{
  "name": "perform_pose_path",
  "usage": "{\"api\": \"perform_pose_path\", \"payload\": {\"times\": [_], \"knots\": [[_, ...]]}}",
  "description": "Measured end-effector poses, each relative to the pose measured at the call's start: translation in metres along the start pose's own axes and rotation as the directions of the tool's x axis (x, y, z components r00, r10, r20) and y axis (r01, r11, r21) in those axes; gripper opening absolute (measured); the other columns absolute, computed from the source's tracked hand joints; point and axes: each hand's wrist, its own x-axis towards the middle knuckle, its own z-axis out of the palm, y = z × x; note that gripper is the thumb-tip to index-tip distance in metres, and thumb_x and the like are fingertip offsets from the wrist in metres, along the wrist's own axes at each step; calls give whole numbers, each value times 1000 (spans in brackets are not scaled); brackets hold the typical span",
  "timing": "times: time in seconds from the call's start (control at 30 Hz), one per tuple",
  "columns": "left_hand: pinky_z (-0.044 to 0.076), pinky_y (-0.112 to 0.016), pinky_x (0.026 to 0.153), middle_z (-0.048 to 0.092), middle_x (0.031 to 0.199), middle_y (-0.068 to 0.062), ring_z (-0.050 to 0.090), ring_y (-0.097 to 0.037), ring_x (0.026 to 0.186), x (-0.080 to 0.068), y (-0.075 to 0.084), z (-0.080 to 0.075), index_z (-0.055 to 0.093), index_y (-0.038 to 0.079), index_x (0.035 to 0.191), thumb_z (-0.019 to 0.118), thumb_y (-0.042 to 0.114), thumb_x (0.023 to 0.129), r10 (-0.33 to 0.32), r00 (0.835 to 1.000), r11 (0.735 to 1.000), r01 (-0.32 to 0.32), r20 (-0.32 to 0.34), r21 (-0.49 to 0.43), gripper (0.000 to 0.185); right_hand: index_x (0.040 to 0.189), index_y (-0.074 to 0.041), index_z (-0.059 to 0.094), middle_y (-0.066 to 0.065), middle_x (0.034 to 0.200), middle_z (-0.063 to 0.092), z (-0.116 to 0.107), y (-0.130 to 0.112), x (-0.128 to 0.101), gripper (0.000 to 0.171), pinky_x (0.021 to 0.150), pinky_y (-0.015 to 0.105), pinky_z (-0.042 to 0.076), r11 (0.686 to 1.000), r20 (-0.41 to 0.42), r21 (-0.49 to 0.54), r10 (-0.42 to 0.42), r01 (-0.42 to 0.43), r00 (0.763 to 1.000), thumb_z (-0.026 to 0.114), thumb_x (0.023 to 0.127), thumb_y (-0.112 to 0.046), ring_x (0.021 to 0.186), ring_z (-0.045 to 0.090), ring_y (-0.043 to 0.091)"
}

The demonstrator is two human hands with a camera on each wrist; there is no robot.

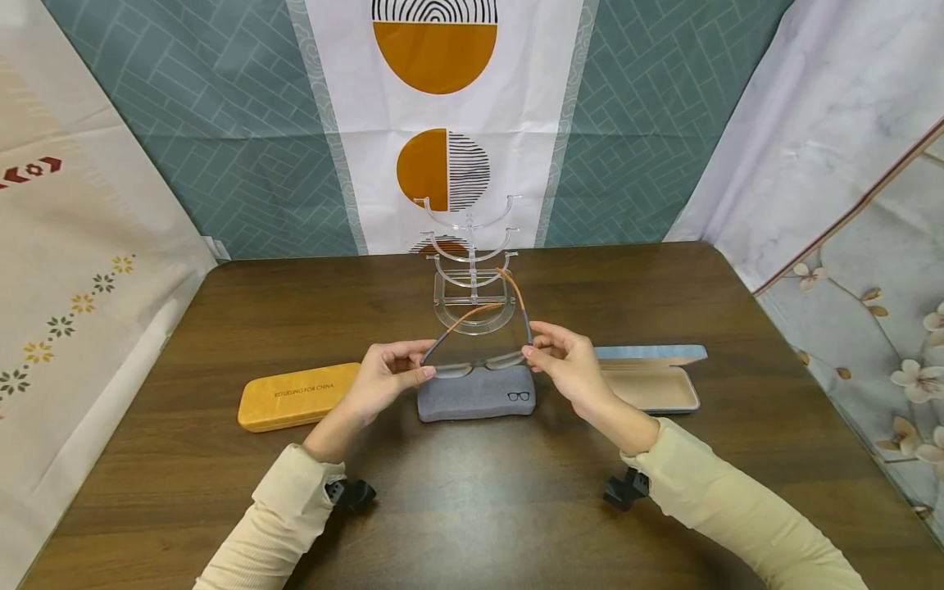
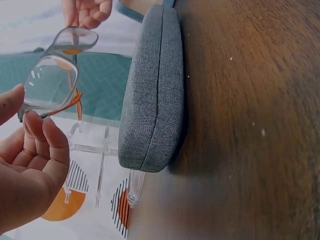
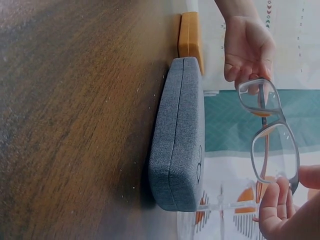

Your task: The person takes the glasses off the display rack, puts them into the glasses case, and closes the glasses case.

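Note:
A pair of glasses [image 1: 505, 360] with a grey frame and orange temple tips is held in the air by both hands, its temples unfolded and pointing toward the back. My left hand [image 1: 385, 375] pinches the frame at its left end, near the hinge. At the other end, my right hand [image 1: 566, 360] pinches it between thumb and fingers. Below the lenses lies a closed grey fabric glasses case [image 1: 472, 400], with a small glasses print on it. The wrist views show the glasses [image 2: 52, 82] apart from the grey case [image 3: 177, 135].
Left of the grey case lies a closed yellow glasses case [image 1: 295, 397]. An opened case [image 1: 652, 385] with a beige lining and light blue lid sits to the right. Behind the glasses stands a clear tiered display stand [image 1: 474, 319]. Patterned cloths hang around the brown table [image 1: 479, 508].

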Motion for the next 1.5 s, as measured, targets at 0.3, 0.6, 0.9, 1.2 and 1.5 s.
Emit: {"api": "perform_pose_path", "payload": {"times": [0.3, 0.6, 0.9, 1.2, 1.5], "knots": [[39, -16, 52, 53, 67, 2, 45, -5, 58, -1, 0, 0, 56, -18, 108, 64, -11, 76, 28, 997, 1000, -28, 66, -6, 34, 124, 8, 49, 8, 86, 59, -4, -1, -5, 43, 68, 23, 50, 1000, 24, -22, -16, 17, 1000, 61, 85, -1, 71, 58, 9], [37, -16, 51, 52, 66, 2, 45, -6, 58, -3, 3, 1, 57, -18, 106, 64, -10, 78, 36, 990, 999, -37, 136, -1, 30, 121, 8, 52, 4, 85, 61, -8, 0, -7, 40, 66, 25, 51, 999, 20, -26, -36, 36, 999, 62, 84, -2, 73, 61, 17], [35, -16, 49, 50, 67, 1, 42, -5, 57, -2, 4, 1, 58, -18, 104, 63, -11, 78, 101, 977, 994, -107, 187, 19, 28, 119, 9, 53, 5, 84, 61, -11, -1, -9, 37, 58, 22, 46, 997, 15, -44, -67, 68, 998, 62, 84, 0, 70, 59, 9], [36, -16, 49, 49, 68, 0, 43, -6, 59, -2, 5, 2, 59, -17, 104, 63, -12, 78, 151, 966, 987, -157, 210, 12, 27, 119, 10, 53, 13, 85, 61, -15, -1, -12, 41, 58, 17, 44, 994, 42, -31, -104, 105, 994, 64, 79, 7, 69, 55, 8], [39, -17, 49, 58, 80, -10, 45, -5, 59, -3, 3, 1, 57, -19, 104, 62, -6, 82, 231, 943, 973, -231, 238, -30, 26, 115, 9, 57, 4, 79, 56, -14, 0, -13, 38, 60, 17, 42, 986, -16, -39, -165, 164, 986, 67, 78, 5, 69, 50, 8]]}}
